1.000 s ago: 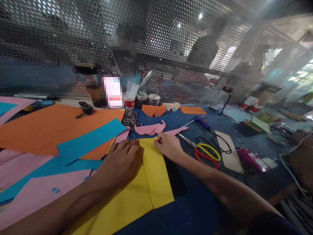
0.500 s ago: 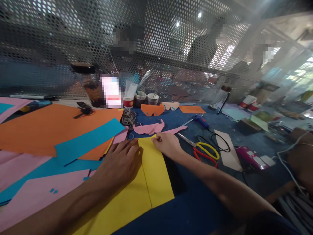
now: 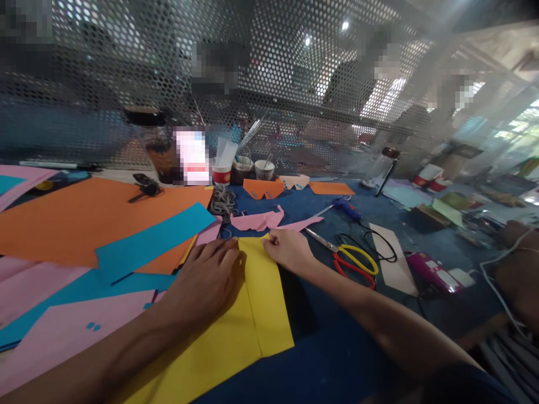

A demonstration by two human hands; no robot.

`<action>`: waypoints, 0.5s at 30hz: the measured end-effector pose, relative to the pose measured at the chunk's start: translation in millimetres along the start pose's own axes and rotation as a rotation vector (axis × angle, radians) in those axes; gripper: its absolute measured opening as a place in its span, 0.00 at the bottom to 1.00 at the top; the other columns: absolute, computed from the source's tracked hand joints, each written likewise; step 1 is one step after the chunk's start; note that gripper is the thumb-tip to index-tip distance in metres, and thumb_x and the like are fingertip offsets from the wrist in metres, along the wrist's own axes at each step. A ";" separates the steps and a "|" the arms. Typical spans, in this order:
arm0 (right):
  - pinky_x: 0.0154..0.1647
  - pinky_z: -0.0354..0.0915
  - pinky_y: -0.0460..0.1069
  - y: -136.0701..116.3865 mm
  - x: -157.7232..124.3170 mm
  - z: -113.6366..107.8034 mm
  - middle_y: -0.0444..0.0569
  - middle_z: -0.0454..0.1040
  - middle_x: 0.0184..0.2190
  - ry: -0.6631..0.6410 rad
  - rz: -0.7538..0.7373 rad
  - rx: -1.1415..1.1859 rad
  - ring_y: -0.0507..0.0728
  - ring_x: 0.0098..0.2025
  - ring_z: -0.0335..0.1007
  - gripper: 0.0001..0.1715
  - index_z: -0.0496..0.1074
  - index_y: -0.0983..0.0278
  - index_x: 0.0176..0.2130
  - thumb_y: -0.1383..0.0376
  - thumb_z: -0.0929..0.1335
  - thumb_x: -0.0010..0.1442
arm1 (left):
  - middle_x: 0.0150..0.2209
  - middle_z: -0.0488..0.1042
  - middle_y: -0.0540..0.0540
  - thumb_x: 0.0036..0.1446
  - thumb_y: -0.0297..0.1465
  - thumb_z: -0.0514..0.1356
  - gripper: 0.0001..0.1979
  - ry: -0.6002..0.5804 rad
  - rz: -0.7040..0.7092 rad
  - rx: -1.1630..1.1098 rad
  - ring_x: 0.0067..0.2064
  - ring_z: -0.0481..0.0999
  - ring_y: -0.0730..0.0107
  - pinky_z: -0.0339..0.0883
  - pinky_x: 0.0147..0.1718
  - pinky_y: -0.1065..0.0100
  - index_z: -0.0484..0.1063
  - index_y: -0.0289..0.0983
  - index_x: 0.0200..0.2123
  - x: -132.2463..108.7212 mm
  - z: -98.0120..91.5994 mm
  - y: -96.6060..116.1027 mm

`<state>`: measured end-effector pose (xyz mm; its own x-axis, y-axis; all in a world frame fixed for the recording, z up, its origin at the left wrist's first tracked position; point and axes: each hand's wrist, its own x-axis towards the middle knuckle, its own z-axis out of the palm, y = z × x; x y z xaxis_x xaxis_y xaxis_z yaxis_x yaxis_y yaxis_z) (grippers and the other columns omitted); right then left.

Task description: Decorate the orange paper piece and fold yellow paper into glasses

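A yellow sheet of paper [image 3: 223,342] lies in front of me, with a line running down it that sets off a strip on its right side. My left hand [image 3: 213,275] rests flat on its upper left part, fingers pointing to the far edge. At the far right corner my right hand [image 3: 288,249] has its fingers curled and pinches the paper's edge. Just beyond the hands lie pink paper cut-outs [image 3: 259,220]. Scissors [image 3: 353,261] with one yellow and one red handle sit right of my right hand.
Orange [image 3: 84,224] and blue paper [image 3: 155,241] cover the left side. Cups [image 3: 222,173], a jar [image 3: 155,146] and a lit screen [image 3: 192,157] stand along the perforated metal partition [image 3: 278,67]. A blue glue gun [image 3: 347,209] and a purple device [image 3: 433,272] lie at right. Another person's arm [image 3: 516,269] shows far right.
The right strip of the yellow paper has shifted slightly, its near right corner moving a little left. Both hands stay in about the same place.
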<state>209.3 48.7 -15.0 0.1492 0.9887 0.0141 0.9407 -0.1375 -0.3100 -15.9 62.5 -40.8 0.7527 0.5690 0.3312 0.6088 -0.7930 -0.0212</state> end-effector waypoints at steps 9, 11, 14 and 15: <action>0.32 0.53 0.48 1.0 -0.8 1.6 0.48 0.81 0.32 0.010 0.000 0.020 0.57 0.35 0.75 0.15 0.78 0.60 0.32 0.58 0.67 0.66 | 0.63 0.75 0.33 0.67 0.29 0.51 0.18 -0.028 0.000 0.028 0.60 0.74 0.41 0.65 0.56 0.44 0.75 0.35 0.54 -0.2 -3.4 -0.6; 0.32 0.52 0.48 1.3 -1.0 1.9 0.48 0.81 0.31 0.016 -0.002 0.032 0.57 0.35 0.75 0.15 0.77 0.60 0.31 0.58 0.67 0.66 | 0.63 0.75 0.33 0.67 0.30 0.51 0.17 -0.032 -0.009 0.013 0.61 0.74 0.41 0.66 0.56 0.44 0.75 0.35 0.53 0.0 -4.4 -0.2; 0.32 0.52 0.48 1.6 -1.1 2.6 0.48 0.80 0.30 0.024 0.001 0.055 0.57 0.34 0.74 0.15 0.76 0.61 0.29 0.58 0.67 0.65 | 0.63 0.75 0.33 0.67 0.30 0.51 0.17 -0.024 -0.013 -0.004 0.61 0.74 0.41 0.66 0.56 0.43 0.75 0.35 0.54 -0.2 -4.0 0.9; 0.32 0.52 0.48 1.6 -1.1 2.9 0.48 0.79 0.29 0.026 0.003 0.064 0.57 0.34 0.73 0.15 0.75 0.61 0.28 0.58 0.68 0.65 | 0.63 0.75 0.33 0.67 0.30 0.51 0.17 -0.019 -0.017 -0.012 0.61 0.74 0.41 0.65 0.56 0.43 0.75 0.35 0.54 -0.3 -3.4 1.2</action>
<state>209.8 47.6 -18.3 0.1607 0.9863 0.0370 0.9188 -0.1358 -0.3706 -16.2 60.5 -37.7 0.7473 0.5860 0.3132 0.6183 -0.7859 -0.0049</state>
